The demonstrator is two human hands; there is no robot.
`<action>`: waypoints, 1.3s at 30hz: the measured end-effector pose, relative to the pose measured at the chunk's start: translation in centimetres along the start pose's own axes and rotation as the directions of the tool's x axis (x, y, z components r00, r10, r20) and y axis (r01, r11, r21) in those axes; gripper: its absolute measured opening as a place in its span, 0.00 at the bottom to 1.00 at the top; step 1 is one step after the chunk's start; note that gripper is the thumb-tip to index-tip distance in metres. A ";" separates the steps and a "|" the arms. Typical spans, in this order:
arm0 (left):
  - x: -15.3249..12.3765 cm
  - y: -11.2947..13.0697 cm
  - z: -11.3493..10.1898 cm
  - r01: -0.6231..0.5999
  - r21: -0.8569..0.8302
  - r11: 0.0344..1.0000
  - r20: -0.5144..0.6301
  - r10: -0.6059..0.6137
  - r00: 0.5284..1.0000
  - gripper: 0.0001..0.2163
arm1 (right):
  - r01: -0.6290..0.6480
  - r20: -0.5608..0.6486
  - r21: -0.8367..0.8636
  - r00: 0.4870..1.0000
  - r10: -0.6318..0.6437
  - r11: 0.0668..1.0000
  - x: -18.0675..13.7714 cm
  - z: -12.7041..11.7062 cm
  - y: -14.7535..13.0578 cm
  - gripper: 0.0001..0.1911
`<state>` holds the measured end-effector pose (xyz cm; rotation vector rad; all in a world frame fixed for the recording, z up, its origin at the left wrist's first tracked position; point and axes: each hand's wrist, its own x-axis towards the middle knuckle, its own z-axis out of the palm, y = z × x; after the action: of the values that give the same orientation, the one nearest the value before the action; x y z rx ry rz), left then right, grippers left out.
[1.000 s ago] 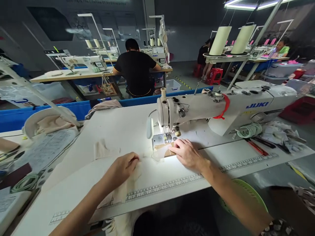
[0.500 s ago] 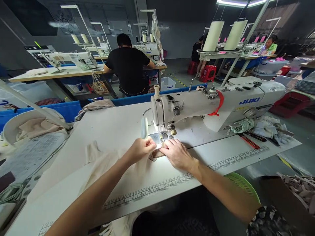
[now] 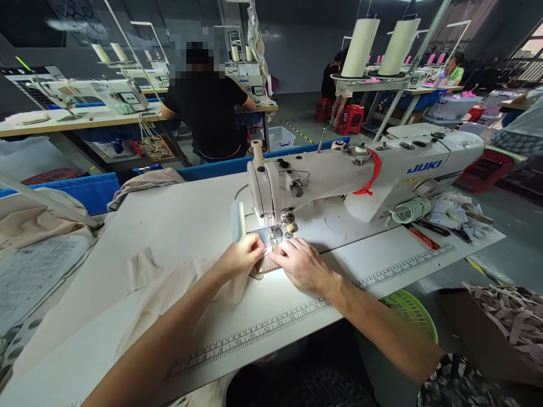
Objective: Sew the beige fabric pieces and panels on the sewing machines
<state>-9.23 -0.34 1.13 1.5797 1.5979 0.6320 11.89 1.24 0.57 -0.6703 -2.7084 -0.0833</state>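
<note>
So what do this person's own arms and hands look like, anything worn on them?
Both the left hand and right hand are bare: no gloves, rings, watch or bracelet show. The left forearm is uncovered throughout. Near the right elbow sits a dark sleeve with a pale blotchy print.

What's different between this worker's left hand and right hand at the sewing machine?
The left hand is curled, fingertips pinching the edge of the cream fabric; the right hand lies flatter, palm down, fingers pressing beside the needle. The left hand's forearm rests across the fabric, while the right hand's forearm crosses the printed ruler. Both meet under the lit head of the sewing machine.
</note>
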 end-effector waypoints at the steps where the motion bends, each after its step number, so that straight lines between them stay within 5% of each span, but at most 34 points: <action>1: 0.0 0.1 0.0 0.000 0.002 1.000 0.005 0.000 1.000 0.10 | -0.003 0.000 0.001 1.000 0.003 1.000 0.0 -0.1 0.0 0.16; 23: 0.5 -0.5 -0.5 -0.083 0.076 0.994 0.041 0.080 0.996 0.09 | -0.041 -0.004 -0.007 0.999 0.041 0.999 0.0 0.1 0.2 0.17; 30: 0.3 0.2 -0.9 -0.149 0.290 0.945 -0.040 0.168 0.985 0.06 | 0.019 0.009 -0.070 1.000 -0.018 0.997 0.2 0.0 -0.2 0.16; 34: -1.6 0.6 0.3 -0.361 0.545 0.756 -0.063 0.467 0.882 0.11 | 0.029 0.002 -0.087 1.000 -0.029 0.996 0.3 0.5 -0.1 0.15; 39: -4.0 -0.5 2.1 -0.578 0.633 0.516 0.010 0.740 0.672 0.14 | 0.033 -0.010 -0.080 0.999 -0.034 0.996 0.3 0.5 -0.1 0.14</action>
<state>-8.17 -4.70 0.32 2.7761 1.3865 0.8080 11.41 1.38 0.17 -0.6457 -2.7177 -0.2046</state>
